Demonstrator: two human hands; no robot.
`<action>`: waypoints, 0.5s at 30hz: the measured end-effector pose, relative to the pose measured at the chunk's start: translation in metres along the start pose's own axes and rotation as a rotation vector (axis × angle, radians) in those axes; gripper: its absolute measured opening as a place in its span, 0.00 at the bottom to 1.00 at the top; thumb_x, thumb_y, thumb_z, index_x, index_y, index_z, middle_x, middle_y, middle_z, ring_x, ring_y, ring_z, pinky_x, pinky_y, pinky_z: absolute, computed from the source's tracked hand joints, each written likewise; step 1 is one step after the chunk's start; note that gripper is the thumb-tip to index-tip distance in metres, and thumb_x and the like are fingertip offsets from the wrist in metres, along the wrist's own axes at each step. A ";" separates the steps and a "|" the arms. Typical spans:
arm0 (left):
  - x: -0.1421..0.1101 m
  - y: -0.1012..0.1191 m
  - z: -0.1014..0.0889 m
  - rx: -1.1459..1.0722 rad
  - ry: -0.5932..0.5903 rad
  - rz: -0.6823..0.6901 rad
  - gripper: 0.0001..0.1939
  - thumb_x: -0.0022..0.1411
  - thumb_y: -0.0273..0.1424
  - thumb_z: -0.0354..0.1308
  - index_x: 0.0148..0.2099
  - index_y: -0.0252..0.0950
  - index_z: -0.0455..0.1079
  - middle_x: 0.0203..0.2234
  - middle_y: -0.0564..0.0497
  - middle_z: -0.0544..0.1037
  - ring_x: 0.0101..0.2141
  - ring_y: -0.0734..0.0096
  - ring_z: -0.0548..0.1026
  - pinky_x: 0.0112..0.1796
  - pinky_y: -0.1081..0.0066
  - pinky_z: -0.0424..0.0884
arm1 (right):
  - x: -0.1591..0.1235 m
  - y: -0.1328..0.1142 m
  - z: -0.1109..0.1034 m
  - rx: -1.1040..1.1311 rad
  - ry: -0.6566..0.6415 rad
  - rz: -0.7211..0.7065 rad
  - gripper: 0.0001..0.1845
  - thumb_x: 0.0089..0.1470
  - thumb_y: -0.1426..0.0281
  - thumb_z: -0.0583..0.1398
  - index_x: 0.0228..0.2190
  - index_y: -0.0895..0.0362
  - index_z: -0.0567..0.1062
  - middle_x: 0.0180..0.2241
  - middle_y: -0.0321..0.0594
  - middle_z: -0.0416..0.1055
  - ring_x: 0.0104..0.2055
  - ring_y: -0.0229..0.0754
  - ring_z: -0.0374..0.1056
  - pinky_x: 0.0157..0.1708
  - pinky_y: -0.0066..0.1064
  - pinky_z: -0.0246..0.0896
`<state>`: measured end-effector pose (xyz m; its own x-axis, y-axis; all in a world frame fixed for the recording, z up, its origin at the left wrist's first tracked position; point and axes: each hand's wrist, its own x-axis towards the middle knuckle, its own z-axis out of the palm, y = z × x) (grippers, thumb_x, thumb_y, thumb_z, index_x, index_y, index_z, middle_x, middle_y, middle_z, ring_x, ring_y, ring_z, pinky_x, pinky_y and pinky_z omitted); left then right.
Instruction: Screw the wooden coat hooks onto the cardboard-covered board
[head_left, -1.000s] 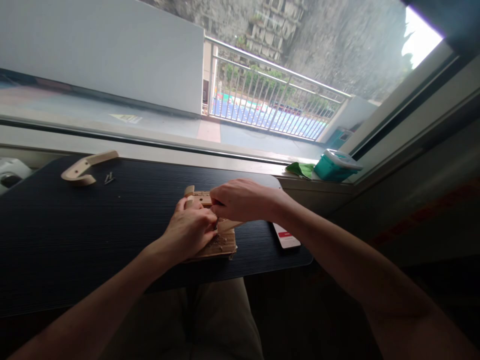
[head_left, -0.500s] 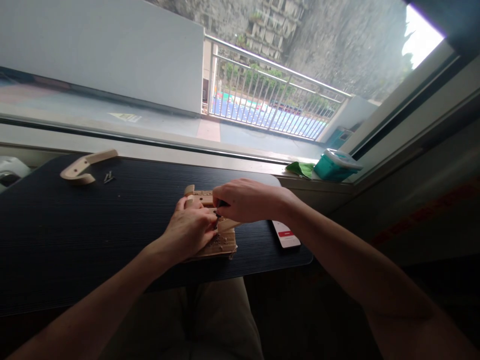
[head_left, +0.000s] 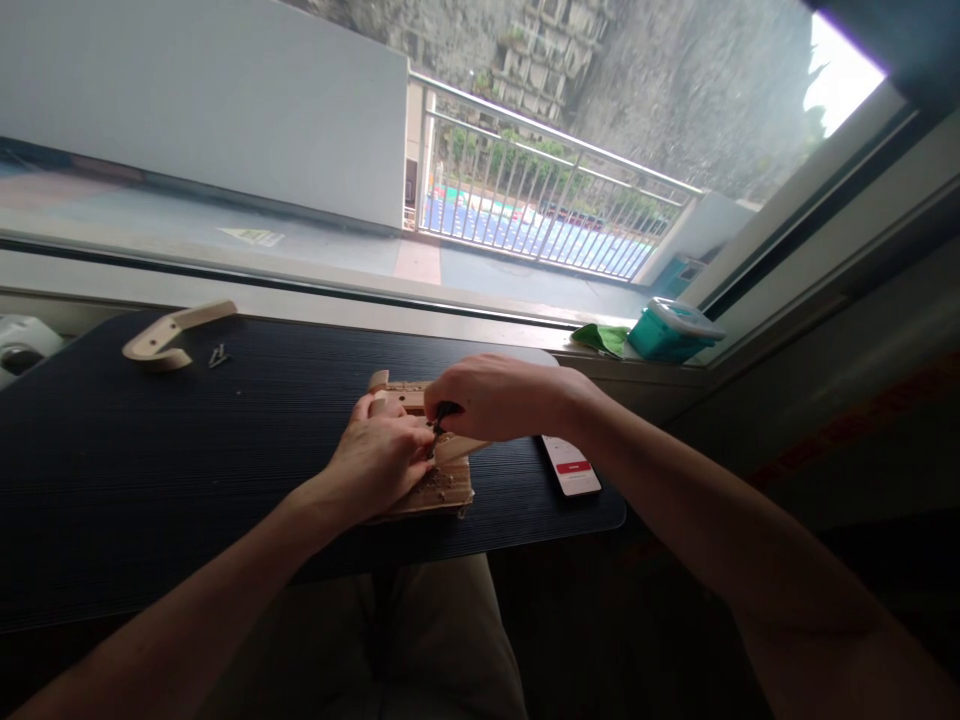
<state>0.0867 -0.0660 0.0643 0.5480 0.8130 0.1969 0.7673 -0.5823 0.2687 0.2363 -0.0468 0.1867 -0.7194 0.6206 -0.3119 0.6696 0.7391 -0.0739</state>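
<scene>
My right hand (head_left: 491,395) is closed around the dark handle of a screwdriver (head_left: 442,415), its thin shaft pointing down toward a wooden piece. My left hand (head_left: 381,450) wraps over that pale wooden piece (head_left: 461,447), pressing it on a slab of layered cardboard (head_left: 442,493). Its fingertips are close to the screwdriver's shaft, and the tip is hidden by them. Small crumbs of shavings lie on the cardboard. Just beyond my left fingers, a wooden strip with a dark hole (head_left: 403,397) shows, and a rounded wooden end (head_left: 379,380) sticks up.
On the dark table (head_left: 247,450), a bent wooden piece (head_left: 154,345) lies far left beside several screws (head_left: 219,355). A phone (head_left: 574,467) with a lit screen rests to the right. A teal box (head_left: 671,332) and a green leaf-like item (head_left: 602,338) are on the window sill.
My right hand has turned slightly, and the screwdriver handle tilts a little differently. The wooden piece's right end shows a bit more. My left hand keeps its place.
</scene>
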 end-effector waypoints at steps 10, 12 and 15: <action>-0.002 -0.007 0.005 -0.032 0.119 0.059 0.07 0.53 0.32 0.57 0.35 0.44 0.76 0.37 0.50 0.77 0.47 0.56 0.68 0.55 0.46 0.47 | 0.004 -0.006 0.007 -0.016 0.016 0.049 0.12 0.54 0.71 0.52 0.34 0.59 0.75 0.33 0.43 0.75 0.32 0.38 0.66 0.28 0.28 0.48; -0.008 -0.014 0.002 -0.043 0.156 0.089 0.12 0.53 0.33 0.58 0.41 0.47 0.74 0.43 0.51 0.75 0.49 0.57 0.68 0.55 0.48 0.48 | 0.003 -0.006 0.009 -0.021 0.029 0.045 0.12 0.54 0.71 0.52 0.33 0.58 0.75 0.32 0.42 0.75 0.30 0.38 0.65 0.26 0.28 0.47; -0.028 -0.029 0.000 -0.097 0.279 0.062 0.17 0.55 0.35 0.57 0.49 0.44 0.70 0.48 0.49 0.73 0.52 0.57 0.66 0.54 0.54 0.56 | 0.001 -0.005 0.012 -0.014 0.051 0.051 0.12 0.54 0.71 0.52 0.34 0.57 0.75 0.31 0.40 0.75 0.30 0.37 0.65 0.25 0.28 0.47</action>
<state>0.0489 -0.0719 0.0514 0.4699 0.7512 0.4636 0.6922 -0.6395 0.3345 0.2347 -0.0527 0.1758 -0.6931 0.6697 -0.2667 0.7033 0.7094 -0.0461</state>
